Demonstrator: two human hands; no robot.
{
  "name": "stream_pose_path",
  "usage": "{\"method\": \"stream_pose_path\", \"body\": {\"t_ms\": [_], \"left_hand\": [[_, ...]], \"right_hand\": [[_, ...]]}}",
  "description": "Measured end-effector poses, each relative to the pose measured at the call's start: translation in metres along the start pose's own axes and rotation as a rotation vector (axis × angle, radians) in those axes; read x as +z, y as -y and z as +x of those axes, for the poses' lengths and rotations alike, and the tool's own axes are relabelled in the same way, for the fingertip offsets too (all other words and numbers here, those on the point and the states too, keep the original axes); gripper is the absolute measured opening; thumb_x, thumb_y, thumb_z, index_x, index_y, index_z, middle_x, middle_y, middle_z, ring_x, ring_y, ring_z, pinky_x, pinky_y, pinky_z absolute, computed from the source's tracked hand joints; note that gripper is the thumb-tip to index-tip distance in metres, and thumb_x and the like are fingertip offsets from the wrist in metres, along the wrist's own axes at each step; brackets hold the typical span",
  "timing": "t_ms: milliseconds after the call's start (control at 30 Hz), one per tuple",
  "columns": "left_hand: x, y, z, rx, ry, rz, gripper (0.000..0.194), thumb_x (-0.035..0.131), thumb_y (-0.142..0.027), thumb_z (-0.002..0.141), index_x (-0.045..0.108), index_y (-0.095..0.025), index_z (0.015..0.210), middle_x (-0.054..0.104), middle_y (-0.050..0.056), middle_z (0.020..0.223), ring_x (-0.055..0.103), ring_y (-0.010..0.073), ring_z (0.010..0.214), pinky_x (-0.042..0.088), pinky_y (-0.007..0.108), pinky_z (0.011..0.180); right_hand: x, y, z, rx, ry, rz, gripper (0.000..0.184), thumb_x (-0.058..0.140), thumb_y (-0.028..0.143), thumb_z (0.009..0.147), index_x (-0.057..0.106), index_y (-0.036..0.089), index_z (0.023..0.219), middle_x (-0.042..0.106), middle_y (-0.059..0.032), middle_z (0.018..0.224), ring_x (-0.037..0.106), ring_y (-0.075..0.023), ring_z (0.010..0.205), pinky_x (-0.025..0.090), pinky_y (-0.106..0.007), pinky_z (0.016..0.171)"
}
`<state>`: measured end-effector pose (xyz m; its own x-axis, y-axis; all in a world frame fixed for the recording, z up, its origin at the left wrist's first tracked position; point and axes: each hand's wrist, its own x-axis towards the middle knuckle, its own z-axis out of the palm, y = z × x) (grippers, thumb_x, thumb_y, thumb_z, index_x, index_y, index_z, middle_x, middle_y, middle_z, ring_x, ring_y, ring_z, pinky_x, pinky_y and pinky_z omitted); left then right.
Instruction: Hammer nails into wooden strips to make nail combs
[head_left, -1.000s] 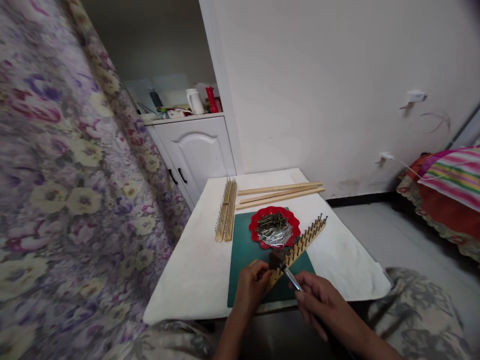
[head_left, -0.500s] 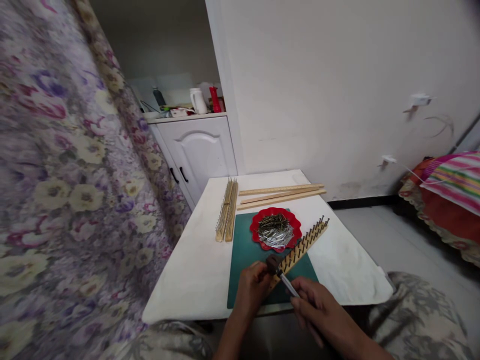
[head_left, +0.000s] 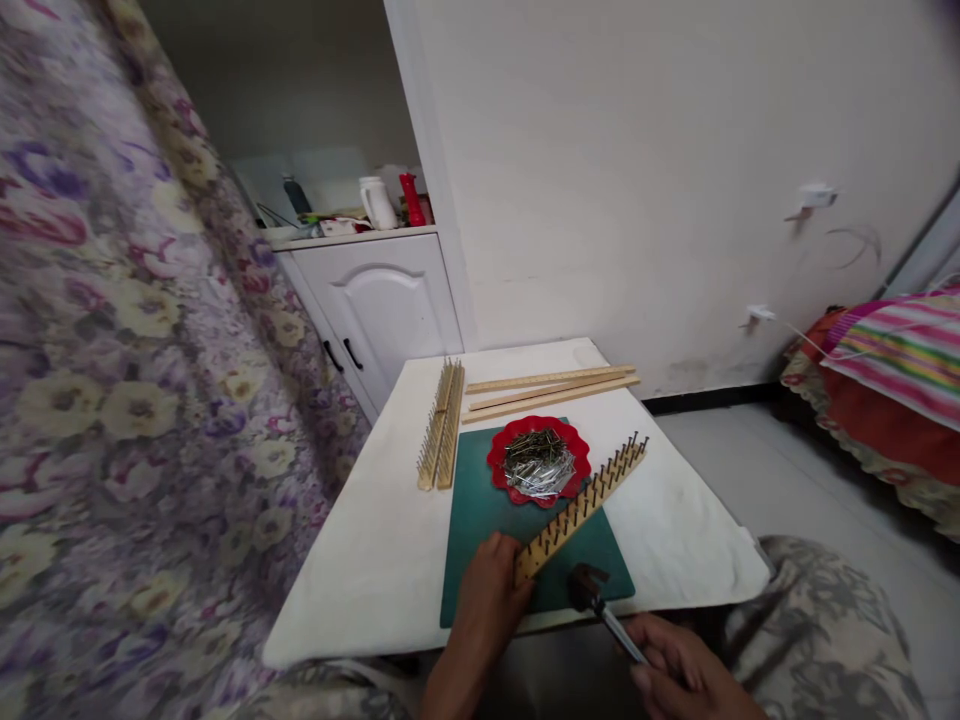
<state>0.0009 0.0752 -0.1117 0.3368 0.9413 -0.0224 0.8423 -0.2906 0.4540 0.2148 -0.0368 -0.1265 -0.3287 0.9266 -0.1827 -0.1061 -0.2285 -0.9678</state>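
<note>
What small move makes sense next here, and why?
Probably the left hand reaching to the red dish for a nail: the near end of the strip looks bare, and the hammer in the right hand is clear of it.

White cupboard beside floral curtain, pale wall

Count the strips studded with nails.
3: the held strip in the left hand, and the outer strip and inner strip side by side, left of the green mat. Some may be hidden.
</note>
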Motion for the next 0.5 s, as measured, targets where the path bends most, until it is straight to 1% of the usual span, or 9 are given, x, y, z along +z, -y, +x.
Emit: {"method": "stream_pose_path", "body": {"t_ms": [67,167,233,333,400,500], "left_hand": [[-0.002,0.002,0.004,0.007,-0.009,-0.001,0.018,0.060,-0.018,0.070,0.056,-0.019,0.088,0.057,0.005,0.095,0.052,0.0217,0.093,0.037,0.029,0.076],[-0.005,0.005,0.010,0.023,-0.012,-0.022,0.019,0.059,-0.018,0.070,0.057,-0.019,0.089,0.058,0.005,0.094,0.052,0.0214,0.092,0.037,0.028,0.076],[-0.006,0.004,0.014,0.032,-0.011,-0.033,0.020,0.059,-0.017,0.070,0.057,-0.019,0.089,0.058,0.005,0.094,0.052,0.0214,0.091,0.037,0.028,0.076],[-0.005,0.000,0.017,0.039,-0.015,-0.042,0.019,0.058,-0.017,0.070,0.058,-0.019,0.089,0.057,0.005,0.094,0.052,0.0215,0.092,0.038,0.029,0.076],[-0.004,-0.003,0.018,0.040,-0.017,-0.047,0.020,0.059,-0.017,0.071,0.059,-0.018,0.091,0.057,0.005,0.096,0.051,0.0216,0.093,0.038,0.029,0.078],[-0.005,-0.004,0.016,0.020,-0.013,-0.056,0.028,0.060,-0.019,0.070,0.059,-0.019,0.098,0.058,0.006,0.100,0.051,0.0225,0.097,0.038,0.031,0.081]], "right_hand": [[-0.001,-0.003,0.001,-0.018,-0.008,0.021,0.041,0.059,0.061,0.072,0.050,0.020,0.074,0.043,0.0088,0.052,0.033,-0.0048,0.037,0.019,-0.016,0.036],[-0.001,-0.002,0.000,-0.022,-0.056,0.056,0.041,0.060,0.060,0.072,0.050,0.020,0.072,0.043,0.0081,0.054,0.032,-0.0057,0.041,0.021,-0.018,0.040],[-0.001,-0.001,-0.001,-0.017,-0.063,0.068,0.041,0.061,0.059,0.071,0.050,0.020,0.071,0.043,0.0079,0.055,0.032,-0.0060,0.043,0.022,-0.019,0.042],[-0.003,-0.001,-0.002,-0.007,-0.074,0.084,0.040,0.061,0.058,0.072,0.050,0.020,0.073,0.043,0.0074,0.058,0.031,-0.0056,0.044,0.021,-0.018,0.042],[-0.005,-0.002,-0.001,0.013,-0.057,0.088,0.039,0.061,0.057,0.073,0.050,0.020,0.075,0.042,0.0082,0.056,0.029,-0.0050,0.042,0.018,-0.018,0.041],[-0.009,-0.005,0.001,0.029,-0.038,0.072,0.039,0.062,0.057,0.072,0.050,0.020,0.075,0.039,0.0092,0.055,0.025,-0.0048,0.042,0.016,-0.018,0.040]]}}
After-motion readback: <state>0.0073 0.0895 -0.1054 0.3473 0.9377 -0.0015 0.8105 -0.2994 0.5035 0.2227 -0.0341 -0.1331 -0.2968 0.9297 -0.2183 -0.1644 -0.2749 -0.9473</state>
